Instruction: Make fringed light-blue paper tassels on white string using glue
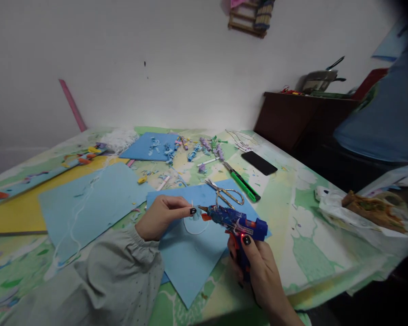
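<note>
My right hand [258, 265] grips the handle of a blue glue gun [236, 221], whose orange nozzle points left at a small pale blue foam piece [196, 214]. My left hand [163, 215] pinches that piece with a thin white string at its fingertips, just above a blue foam sheet [193, 258]. A loop of white string [195, 230] lies on the sheet below the piece.
Scissors [226, 194], a green utility knife [243, 182] and a black phone [259, 162] lie beyond the sheet. More blue foam sheets [95, 199], rolled foam bits [204, 146] and scraps cover the table. A bag with food [367, 207] sits at right; a dark cabinet [302, 117] stands behind.
</note>
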The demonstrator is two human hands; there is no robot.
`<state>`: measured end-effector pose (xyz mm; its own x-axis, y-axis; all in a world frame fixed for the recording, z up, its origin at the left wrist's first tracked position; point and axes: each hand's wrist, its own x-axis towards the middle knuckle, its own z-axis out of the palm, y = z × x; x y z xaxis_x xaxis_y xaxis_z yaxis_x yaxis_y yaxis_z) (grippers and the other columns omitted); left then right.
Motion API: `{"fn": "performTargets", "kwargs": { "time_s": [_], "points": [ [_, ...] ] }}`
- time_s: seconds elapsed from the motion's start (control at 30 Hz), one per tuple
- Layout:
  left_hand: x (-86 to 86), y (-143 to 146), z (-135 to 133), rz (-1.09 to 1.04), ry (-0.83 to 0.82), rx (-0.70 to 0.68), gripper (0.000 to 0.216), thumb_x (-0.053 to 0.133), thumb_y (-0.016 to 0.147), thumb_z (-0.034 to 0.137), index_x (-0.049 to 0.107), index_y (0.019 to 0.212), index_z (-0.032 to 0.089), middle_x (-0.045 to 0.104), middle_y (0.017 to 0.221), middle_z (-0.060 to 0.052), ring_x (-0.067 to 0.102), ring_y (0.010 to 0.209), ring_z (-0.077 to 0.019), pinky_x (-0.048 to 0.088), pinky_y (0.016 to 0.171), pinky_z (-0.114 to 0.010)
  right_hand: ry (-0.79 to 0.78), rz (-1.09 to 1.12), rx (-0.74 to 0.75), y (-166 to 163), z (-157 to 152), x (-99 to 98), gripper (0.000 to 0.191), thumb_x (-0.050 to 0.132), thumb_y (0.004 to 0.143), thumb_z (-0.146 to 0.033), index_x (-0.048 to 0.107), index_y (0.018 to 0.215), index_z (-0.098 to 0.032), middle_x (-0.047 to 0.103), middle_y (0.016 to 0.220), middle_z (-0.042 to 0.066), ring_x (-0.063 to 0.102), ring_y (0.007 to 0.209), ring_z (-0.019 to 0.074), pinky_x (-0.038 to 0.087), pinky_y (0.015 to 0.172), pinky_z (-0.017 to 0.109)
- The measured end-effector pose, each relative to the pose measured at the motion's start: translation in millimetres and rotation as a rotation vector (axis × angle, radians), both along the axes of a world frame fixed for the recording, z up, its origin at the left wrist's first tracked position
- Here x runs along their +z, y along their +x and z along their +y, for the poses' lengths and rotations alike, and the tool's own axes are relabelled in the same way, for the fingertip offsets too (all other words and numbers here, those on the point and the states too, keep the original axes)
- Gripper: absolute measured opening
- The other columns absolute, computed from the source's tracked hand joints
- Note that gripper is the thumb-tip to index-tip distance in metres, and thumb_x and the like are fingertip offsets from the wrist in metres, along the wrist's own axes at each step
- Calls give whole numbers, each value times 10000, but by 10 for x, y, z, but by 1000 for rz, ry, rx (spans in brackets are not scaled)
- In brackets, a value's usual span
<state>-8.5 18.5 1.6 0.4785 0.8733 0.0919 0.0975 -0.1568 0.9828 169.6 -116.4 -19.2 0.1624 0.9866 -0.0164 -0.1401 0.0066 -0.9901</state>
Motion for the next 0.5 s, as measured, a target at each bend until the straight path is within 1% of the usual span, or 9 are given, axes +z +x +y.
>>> {"fn": "performTargets", "kwargs": {
  "time_s": [0.17, 0.3, 0.5],
  "points": [
    [-18, -4, 6, -16, 6, -10, 142, 703, 663, 290, 712, 593, 167, 652, 643, -36, 548, 628, -151, 427, 598, -250, -29, 13, -21, -2, 5, -7, 447, 457, 816, -578, 475, 658, -161, 374, 484, -56, 324, 336, 49, 228, 332, 181],
    [-5, -2, 0, -22, 3, -27, 138, 703, 665, 283, 716, 594, 165, 645, 629, -29, 540, 613, -142, 418, 590, -247, -1, 24, 11, 2, 12, -24, 433, 457, 829, -557, 483, 664, -157, 368, 453, -58, 323, 334, 53, 222, 327, 181],
    [-4, 3, -8, -78, -34, -47, 119, 715, 666, 265, 717, 591, 172, 639, 624, -19, 528, 604, -129, 406, 589, -241, 4, 31, -26, -19, 3, 25, 418, 451, 841, -539, 504, 683, -157, 371, 443, -57, 305, 342, 54, 213, 338, 184]
  ]
}}
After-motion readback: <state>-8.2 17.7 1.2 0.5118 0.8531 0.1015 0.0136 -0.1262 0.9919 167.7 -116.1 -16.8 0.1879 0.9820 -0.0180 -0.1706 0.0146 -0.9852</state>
